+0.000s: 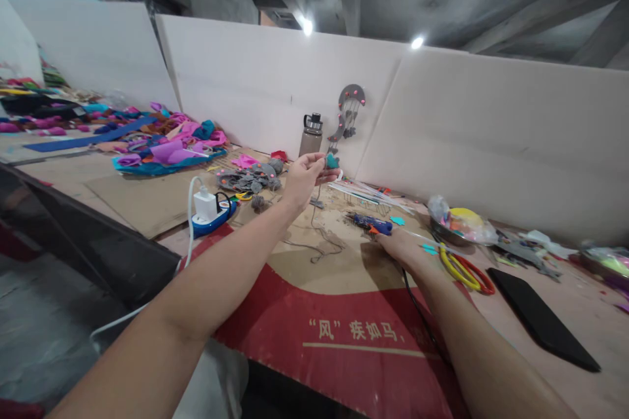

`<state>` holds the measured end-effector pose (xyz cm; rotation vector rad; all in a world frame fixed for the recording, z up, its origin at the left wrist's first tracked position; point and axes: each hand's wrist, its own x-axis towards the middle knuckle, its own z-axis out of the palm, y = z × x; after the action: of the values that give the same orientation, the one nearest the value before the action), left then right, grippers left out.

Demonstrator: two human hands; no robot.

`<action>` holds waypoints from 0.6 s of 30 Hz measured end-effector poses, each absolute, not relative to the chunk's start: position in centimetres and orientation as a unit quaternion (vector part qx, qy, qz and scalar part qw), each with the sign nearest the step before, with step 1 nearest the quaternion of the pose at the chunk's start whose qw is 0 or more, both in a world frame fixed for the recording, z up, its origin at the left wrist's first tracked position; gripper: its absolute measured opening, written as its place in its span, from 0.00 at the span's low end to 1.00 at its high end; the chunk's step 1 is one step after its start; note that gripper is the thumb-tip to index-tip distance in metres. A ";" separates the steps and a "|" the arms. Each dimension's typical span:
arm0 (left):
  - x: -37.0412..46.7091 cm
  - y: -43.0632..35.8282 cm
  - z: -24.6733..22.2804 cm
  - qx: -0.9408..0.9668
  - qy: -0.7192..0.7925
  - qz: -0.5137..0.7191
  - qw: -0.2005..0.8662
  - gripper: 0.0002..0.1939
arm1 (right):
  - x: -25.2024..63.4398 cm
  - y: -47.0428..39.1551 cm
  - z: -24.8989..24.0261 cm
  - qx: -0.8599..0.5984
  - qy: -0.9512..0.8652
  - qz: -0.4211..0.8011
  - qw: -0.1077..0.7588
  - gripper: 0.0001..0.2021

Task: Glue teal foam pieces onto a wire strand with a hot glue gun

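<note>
My left hand is raised over the table, its fingers pinched on a small teal felt piece. Grey yarn trails below that hand and curls on the cardboard. Low at the right, my right hand is closed at the orange trigger of a blue glue gun; its fingers are partly hidden. The gun lies close to the board with its nozzle pointing left, and a black cord runs back from it. Teal felt cutouts lie near the gun.
A grey moon-shaped hanging ornament is against the white partition, beside a bottle. Left are a power strip, grey felt pieces and colourful felt scraps. Right are scissors, a black phone and a bowl.
</note>
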<state>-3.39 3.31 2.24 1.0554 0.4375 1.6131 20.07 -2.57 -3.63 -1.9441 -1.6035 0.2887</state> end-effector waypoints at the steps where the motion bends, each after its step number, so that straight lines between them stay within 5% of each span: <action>1: -3.4 3.3 2.2 0.453 0.184 0.675 0.552 0.07 | 19.9 -2.6 -3.5 -0.721 -0.589 0.125 0.342 0.07; 5: -3.2 3.3 1.8 0.462 0.218 0.657 0.554 0.09 | 18.9 -2.5 -3.1 -0.671 -0.567 0.173 0.445 0.01; 10: -2.7 3.5 1.0 0.479 0.268 0.634 0.545 0.07 | 16.5 -4.2 -1.5 -0.536 -0.525 0.273 0.602 0.15; 18: -2.1 3.7 0.4 0.490 0.292 0.632 0.525 0.06 | 14.6 -6.5 -0.3 -0.484 -0.633 0.195 0.572 0.13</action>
<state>-2.13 3.72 0.40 1.1723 0.6985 1.5126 14.58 -6.50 -0.27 -1.1346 -1.4845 0.4583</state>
